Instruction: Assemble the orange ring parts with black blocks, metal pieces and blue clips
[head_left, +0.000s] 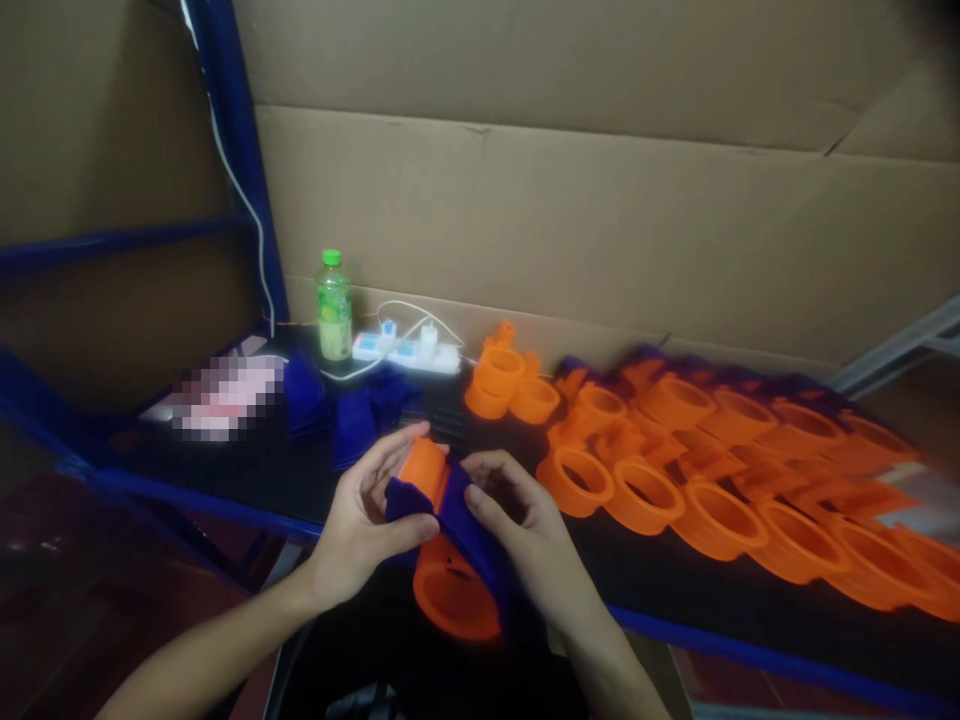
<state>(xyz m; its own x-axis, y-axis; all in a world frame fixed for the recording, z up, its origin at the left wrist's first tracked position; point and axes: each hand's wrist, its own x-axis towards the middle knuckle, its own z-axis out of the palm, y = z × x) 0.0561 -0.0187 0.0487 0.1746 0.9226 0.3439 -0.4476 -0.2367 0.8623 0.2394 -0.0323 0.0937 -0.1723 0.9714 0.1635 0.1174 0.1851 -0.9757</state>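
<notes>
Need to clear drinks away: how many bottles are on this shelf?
1: the green-capped bottle stands upright at the back, left of the white power strip. None seems hidden.

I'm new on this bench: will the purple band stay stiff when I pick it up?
Probably floppy: the purple band bends around the orange tube under the left hand and right hand. Likely light: both hands seem to hold it loosely.

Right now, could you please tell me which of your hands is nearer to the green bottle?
Left. The left hand holds the orange tube below and just right of the bottle; the right hand grips the same tube farther right.
</notes>
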